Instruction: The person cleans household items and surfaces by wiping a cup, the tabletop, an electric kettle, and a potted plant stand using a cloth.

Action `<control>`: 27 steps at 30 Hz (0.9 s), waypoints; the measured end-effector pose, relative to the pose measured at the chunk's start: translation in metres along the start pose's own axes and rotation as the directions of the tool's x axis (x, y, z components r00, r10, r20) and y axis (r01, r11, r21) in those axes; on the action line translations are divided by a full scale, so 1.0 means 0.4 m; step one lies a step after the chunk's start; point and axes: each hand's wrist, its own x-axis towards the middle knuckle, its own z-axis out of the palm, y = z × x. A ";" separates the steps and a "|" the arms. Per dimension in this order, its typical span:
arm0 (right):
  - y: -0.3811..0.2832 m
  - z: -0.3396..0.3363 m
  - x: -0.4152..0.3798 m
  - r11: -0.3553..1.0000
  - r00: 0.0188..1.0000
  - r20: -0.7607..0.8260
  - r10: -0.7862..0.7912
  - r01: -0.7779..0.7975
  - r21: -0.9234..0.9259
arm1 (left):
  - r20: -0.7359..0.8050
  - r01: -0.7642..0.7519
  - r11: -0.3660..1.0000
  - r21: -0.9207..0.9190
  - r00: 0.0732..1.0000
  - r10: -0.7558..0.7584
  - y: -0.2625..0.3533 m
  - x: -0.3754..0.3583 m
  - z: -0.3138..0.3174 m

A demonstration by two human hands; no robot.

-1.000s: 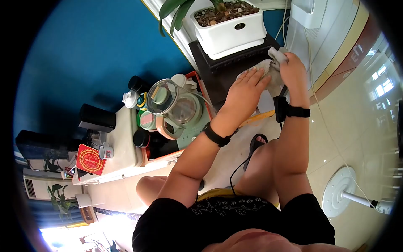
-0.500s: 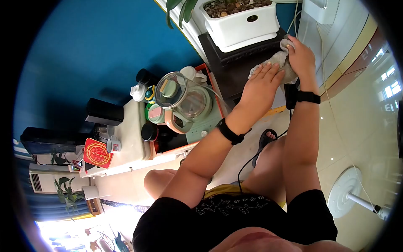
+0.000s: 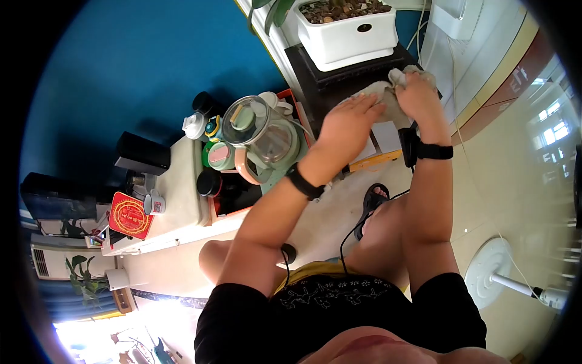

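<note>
A pale, crumpled cloth (image 3: 393,110) lies over the front edge of a dark brown stand (image 3: 319,97). My right hand (image 3: 418,100) is closed on the bunched part of it. My left hand (image 3: 350,124) rests on its left end, palm down with fingers stretched out. Above the hands, a white rectangular planter (image 3: 348,39) filled with bark chips sits on the stand. Pale flat panels (image 3: 385,137) show just below the cloth. Both wrists wear black bands.
Left of the stand, an orange-edged tray holds a glass kettle (image 3: 273,142), cups and jars. Farther left are a black speaker (image 3: 143,153), a red tin (image 3: 131,215) and a white mug (image 3: 154,202). A white round-based stand (image 3: 488,273) is on the floor at right.
My right hand has moved down and a little left with the cloth. My left hand has slid left. The pale panels below the cloth have come into view, and the whole view has shifted slightly.
</note>
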 end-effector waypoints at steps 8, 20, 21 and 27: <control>-0.080 -0.023 -0.146 0.894 0.899 -0.025 -0.436 0.437 0.103 | 0.047 0.046 0.995 0.090 0.998 -0.050 -0.066 -0.145 -0.121; -0.159 0.012 -0.254 0.873 0.880 -0.173 -0.442 0.467 0.144 | -0.098 0.189 0.979 0.074 0.978 -0.182 -0.030 -0.181 -0.085; -0.158 0.022 -0.257 0.841 0.880 -0.201 -0.430 0.471 0.266 | -0.099 0.191 0.979 0.067 0.978 -0.184 -0.032 -0.184 -0.077; -0.153 0.043 -0.243 0.693 0.861 -0.231 -0.453 0.503 0.516 | -0.213 0.272 0.960 0.064 0.944 -0.253 -0.040 -0.202 -0.050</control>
